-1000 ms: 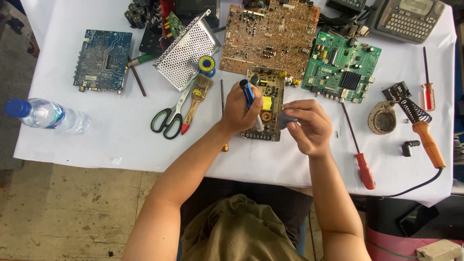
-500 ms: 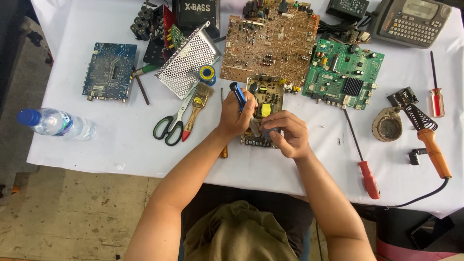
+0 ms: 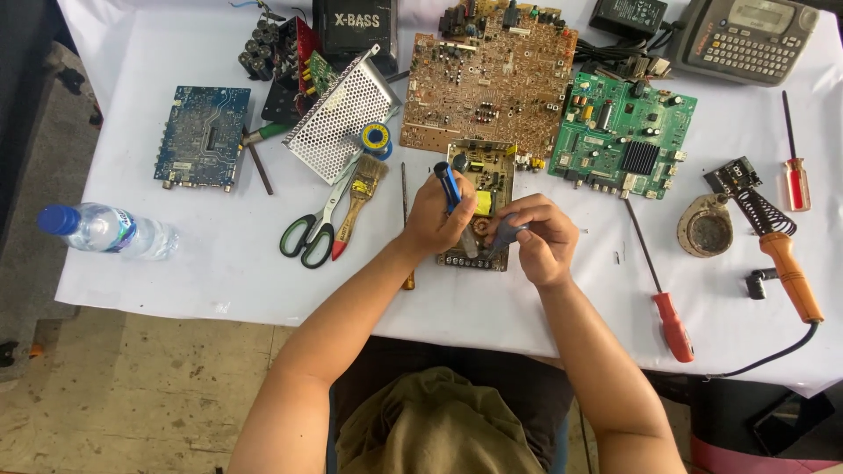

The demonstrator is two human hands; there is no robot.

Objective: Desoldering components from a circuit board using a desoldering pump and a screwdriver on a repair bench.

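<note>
The small yellow-brown circuit board (image 3: 479,189) lies on the white tabletop (image 3: 219,272) under both hands. The left hand (image 3: 436,219) pinches a blue-handled tool (image 3: 449,183); the right hand (image 3: 540,237) pinches a grey tool (image 3: 504,235) over it.

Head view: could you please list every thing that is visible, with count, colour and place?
Table: one, white cover.
Small board: one, yellowish, centre, under both hands.
Brown board: one, top centre.
Green board: one, right of it.
Blue board: one, left.
Metal grille: one, silver, upper left.
Scissors: one, green handles.
Brush: one, beside scissors.
Bottle: one, blue cap, far left.
Screwdrivers: two, red handles, right.
Soldering iron: one, orange handle, right.
Left hand: holds blue tool.
Right hand: holds grey tool.
</note>
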